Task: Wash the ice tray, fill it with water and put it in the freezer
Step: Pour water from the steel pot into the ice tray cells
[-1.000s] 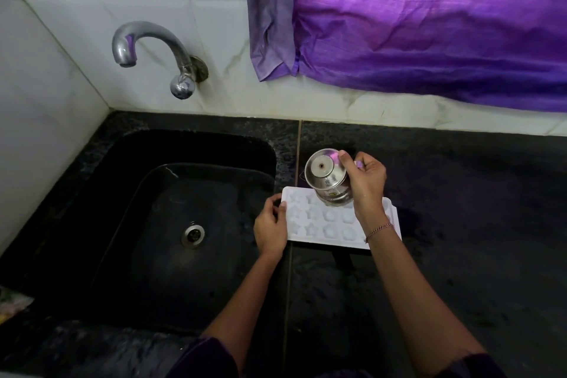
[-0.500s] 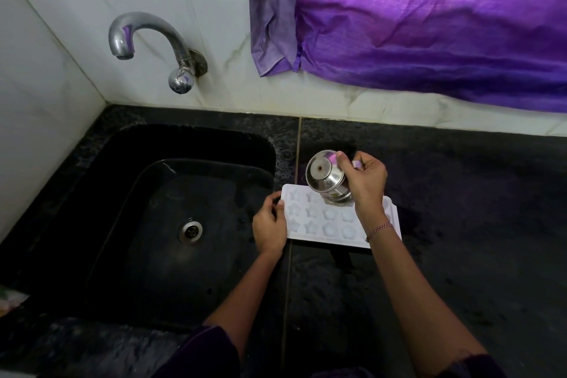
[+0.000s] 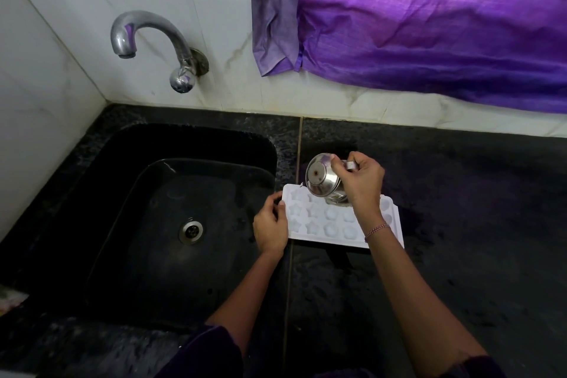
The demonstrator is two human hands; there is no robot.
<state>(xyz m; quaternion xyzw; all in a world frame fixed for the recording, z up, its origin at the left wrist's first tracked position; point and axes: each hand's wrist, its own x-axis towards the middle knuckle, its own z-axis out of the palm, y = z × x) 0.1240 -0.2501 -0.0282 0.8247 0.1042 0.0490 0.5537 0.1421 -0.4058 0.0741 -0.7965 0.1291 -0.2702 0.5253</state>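
Note:
A white ice tray (image 3: 325,225) with star and round moulds lies flat on the black counter, just right of the sink. My left hand (image 3: 270,225) grips its left edge. My right hand (image 3: 360,182) holds a small steel pot (image 3: 322,179) tipped steeply over the tray's far row, with its base turned up toward me. The pot's mouth is hidden behind its body and my fingers, and I see no stream of water. My right wrist covers part of the tray's right half.
A black sink (image 3: 171,224) with a steel drain (image 3: 190,230) lies to the left, under a chrome tap (image 3: 159,40) on the white tiled wall. A purple cloth (image 3: 429,18) hangs above the black counter (image 3: 475,224). A small pale object (image 3: 9,301) sits at the far left edge.
The pot stays tipped over the tray and has shifted slightly left along the far row. My left hand keeps its grip on the tray's edge. The view has drifted a little.

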